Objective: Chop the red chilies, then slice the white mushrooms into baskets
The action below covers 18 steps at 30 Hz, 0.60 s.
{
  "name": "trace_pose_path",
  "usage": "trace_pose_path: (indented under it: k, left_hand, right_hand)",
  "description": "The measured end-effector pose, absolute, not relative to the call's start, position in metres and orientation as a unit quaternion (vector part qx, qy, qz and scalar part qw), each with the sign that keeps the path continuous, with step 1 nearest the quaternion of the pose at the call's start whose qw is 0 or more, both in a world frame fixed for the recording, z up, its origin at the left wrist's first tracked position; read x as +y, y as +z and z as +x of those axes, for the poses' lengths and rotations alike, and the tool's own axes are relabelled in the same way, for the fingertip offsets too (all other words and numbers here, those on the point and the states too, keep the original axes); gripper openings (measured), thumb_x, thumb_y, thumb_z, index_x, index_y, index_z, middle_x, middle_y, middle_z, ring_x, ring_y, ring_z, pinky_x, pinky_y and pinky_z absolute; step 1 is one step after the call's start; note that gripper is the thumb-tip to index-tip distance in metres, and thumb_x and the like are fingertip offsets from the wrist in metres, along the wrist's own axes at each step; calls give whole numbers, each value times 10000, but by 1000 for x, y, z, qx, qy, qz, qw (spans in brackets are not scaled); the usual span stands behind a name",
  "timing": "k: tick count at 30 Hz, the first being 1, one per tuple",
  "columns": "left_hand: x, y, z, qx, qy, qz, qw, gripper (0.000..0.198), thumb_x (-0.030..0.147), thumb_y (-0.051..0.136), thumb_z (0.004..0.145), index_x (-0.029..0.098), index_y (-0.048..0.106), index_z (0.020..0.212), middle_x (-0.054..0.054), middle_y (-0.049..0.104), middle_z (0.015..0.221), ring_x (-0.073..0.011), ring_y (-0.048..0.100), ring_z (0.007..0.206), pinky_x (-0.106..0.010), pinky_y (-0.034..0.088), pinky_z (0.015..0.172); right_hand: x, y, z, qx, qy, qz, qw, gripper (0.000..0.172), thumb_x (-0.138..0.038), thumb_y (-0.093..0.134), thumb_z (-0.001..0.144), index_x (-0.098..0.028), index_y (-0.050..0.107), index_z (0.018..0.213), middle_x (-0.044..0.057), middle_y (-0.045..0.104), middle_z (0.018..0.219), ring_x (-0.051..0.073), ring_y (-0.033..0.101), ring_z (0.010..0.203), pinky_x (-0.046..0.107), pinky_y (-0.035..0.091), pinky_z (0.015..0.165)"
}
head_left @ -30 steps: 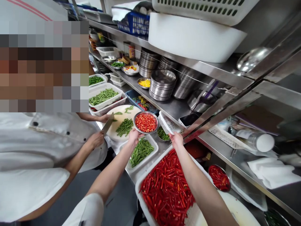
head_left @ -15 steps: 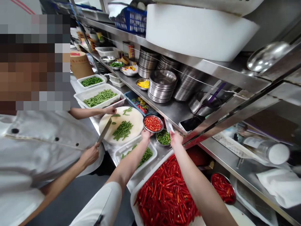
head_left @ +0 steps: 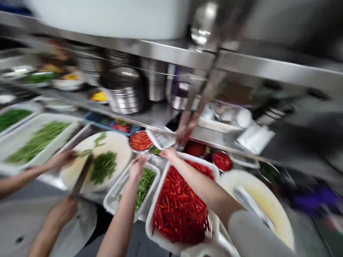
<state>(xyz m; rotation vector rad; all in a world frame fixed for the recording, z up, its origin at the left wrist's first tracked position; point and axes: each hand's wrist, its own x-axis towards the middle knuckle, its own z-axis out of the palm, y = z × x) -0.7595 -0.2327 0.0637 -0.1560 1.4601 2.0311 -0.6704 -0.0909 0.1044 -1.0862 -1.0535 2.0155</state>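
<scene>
My left hand (head_left: 138,166) is just in front of a metal bowl of chopped red chillies (head_left: 140,141). It looks apart from the rim and holds nothing I can see, its fingers loosely spread though blurred. My right hand (head_left: 169,154) grips the near edge of a small white perforated basket (head_left: 161,138), tilted against the shelf edge. Partly hidden between them is a bowl of chopped green peppers (head_left: 155,151). Below my right forearm lies a large white basket (head_left: 157,194) of whole red chillies (head_left: 182,203). Under my left forearm stands a white basket (head_left: 112,194) with cut green peppers (head_left: 144,185).
At left, a co-worker's hand (head_left: 63,210) holds a knife (head_left: 83,175) over a round cutting board (head_left: 122,142) with cut green peppers. A cleaver (head_left: 253,205) lies on another board (head_left: 281,221) at right. Stacked metal bowls (head_left: 125,92) stand on the shelf above.
The view has swung right, bringing the right-hand board and cleaver into sight. My left hand has come away from the chilli bowl's rim. More of the small basket shows by my right hand.
</scene>
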Motion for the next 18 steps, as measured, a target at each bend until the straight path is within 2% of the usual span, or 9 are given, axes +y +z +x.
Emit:
trace_pose_path:
  k: [3, 4, 6, 8, 9, 12, 15, 18]
  left_hand:
    - [-257, 48, -734, 529, 794, 75, 289, 188, 258, 730, 807, 125, 710, 938, -128, 795, 1013, -257, 775, 1043, -460, 569, 1119]
    - [-262, 43, -724, 544, 785, 107, 278, 235, 311, 755, 801, 131, 714, 947, -123, 793, 1035, -269, 770, 1060, -470, 569, 1120]
    - [-269, 36, -701, 584, 758, 145, 252, 295, 392, 771, 813, 152, 722, 976, -96, 788, 1038, -266, 767, 1052, -465, 583, 1102]
    - [-272, 35, -673, 618, 732, 162, 237, 324, 443, 766, 836, 168, 724, 1002, -75, 784, 1027, -242, 769, 1011, -442, 599, 1072]
    - [-271, 35, -659, 627, 722, 167, 240, 338, 466, 759, 847, 172, 723, 1009, -71, 784, 1024, -230, 769, 989, -430, 605, 1057]
    - [-263, 41, -625, 636, 686, 209, 285, 388, 543, 722, 868, 177, 720, 996, -86, 785, 1046, -222, 766, 970, -406, 620, 1005]
    - [-253, 47, -599, 660, 616, 303, 305, 443, 614, 685, 871, 187, 730, 977, -105, 787, 1076, -238, 757, 977, -406, 615, 988]
    - [-246, 51, -572, 690, 540, 394, 277, 490, 672, 663, 856, 209, 746, 992, -106, 792, 1088, -275, 746, 1048, -435, 573, 1057]
  right_hand:
    - [-108, 97, -615, -385, 767, -425, 289, 178, -89, 770, 780, -180, 665, 891, -32, 675, 616, 173, 650, 493, 285, 577, 534]
    - [-114, 95, -585, -449, 764, -392, 246, 122, -132, 743, 833, -182, 690, 931, -26, 704, 667, 165, 667, 523, 274, 579, 560]
    - [-133, 91, -509, -580, 710, -334, 218, 136, -205, 700, 902, -209, 732, 1034, -13, 758, 794, 155, 705, 615, 260, 581, 613]
    - [-152, 89, -415, -662, 608, -358, 255, 194, -219, 725, 884, -240, 767, 1073, 0, 793, 915, 156, 734, 754, 263, 588, 729]
    - [-159, 88, -367, -675, 556, -394, 281, 178, -203, 743, 854, -242, 783, 1023, 7, 800, 941, 161, 730, 788, 267, 581, 759]
    - [-168, 85, -234, -596, 473, -555, 337, 115, -134, 776, 764, -218, 765, 842, 4, 762, 780, 173, 689, 662, 264, 545, 658]
    - [-170, 78, -148, -449, 432, -684, 380, 110, -100, 706, 787, -202, 742, 809, 2, 709, 681, 160, 625, 547, 253, 475, 577]
    - [-181, 70, -127, -467, 435, -706, 308, 144, -101, 673, 770, -211, 723, 693, 9, 698, 642, 159, 604, 546, 256, 436, 584]
